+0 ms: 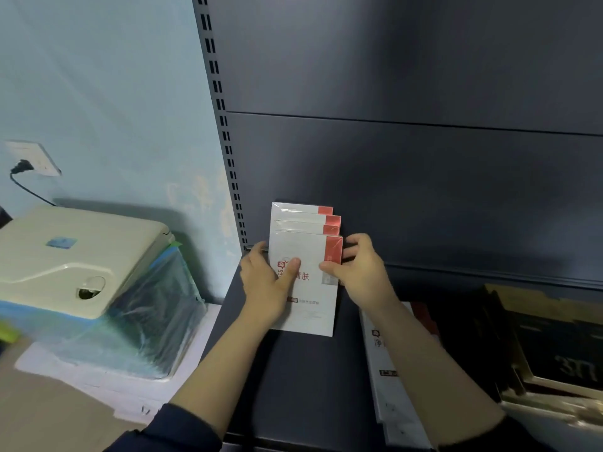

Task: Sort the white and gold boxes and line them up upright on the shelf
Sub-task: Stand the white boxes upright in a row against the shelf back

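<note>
dark sleeves (182,429) sit nearest, with both forearms reaching up onto the shelf (293,386). the left hand (266,282) grips the front white box (310,288) at its left edge, thumb laid across the printed face and fingers tucked behind. the right hand (362,269) pinches the same box at its right edge, thumb tip on the face just beside the red band, fingers curled round the side. that box stands upright at the far left of the shelf, touching the front of a row of white boxes (303,218) packed close against the back panel (424,190); three tops show behind it. at the near right, under the right forearm, a flat white box (386,370) lies on the shelf. right of it, gold boxes (554,360) lie in a loose, blurred heap.

these look like thin card cartons in glossy film: probably light, fairly stiff across the face, easy to dent at the corners, and slick under the fingers. a hold on both narrow edges at mid-height seems best, with a thumb on the face to stop tipping. the footprint is narrow, so the row could topple forward if the front box is released while leaning. off the shelf to the left sits a cream machine (75,256), partly in plastic wrap.
</note>
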`<state>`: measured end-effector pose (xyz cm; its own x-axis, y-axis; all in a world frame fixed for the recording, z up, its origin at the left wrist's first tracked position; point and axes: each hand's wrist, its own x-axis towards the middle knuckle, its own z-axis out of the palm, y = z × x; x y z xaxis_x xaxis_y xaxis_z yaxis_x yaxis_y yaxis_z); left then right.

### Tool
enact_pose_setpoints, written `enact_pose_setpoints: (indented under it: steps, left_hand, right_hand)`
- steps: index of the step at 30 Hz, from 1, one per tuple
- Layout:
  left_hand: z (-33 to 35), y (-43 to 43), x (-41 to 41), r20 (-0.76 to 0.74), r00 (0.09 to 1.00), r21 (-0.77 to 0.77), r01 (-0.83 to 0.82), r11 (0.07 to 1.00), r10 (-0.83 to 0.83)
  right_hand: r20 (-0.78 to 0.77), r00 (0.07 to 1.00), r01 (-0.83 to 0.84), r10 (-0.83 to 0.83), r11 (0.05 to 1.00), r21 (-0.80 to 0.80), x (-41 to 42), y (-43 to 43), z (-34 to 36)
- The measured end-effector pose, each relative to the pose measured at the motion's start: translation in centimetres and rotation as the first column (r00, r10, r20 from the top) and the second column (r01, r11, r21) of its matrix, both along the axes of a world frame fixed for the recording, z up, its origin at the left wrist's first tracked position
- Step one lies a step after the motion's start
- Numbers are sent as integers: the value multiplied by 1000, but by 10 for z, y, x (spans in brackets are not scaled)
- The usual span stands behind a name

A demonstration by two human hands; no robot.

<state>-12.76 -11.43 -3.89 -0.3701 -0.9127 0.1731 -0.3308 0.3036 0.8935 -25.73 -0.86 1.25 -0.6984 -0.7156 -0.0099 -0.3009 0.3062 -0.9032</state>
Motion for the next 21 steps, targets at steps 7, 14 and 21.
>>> enact_pose_setpoints:
  steps: [7,14,21]
  left_hand:
    - [13,105,0,-99,941,220,337,915,-322]
    - [-8,142,-21,109,833,415,457,786,-542]
    - [14,114,6,-48,899,244,433,868,-435]
  right_hand:
    - [-239,964,215,-116,869,446,-48,97,4]
    - [-5,997,68,-81,795,602,-44,150,-26]
    - [181,980,-13,-77,892,452,-48,169,-26]
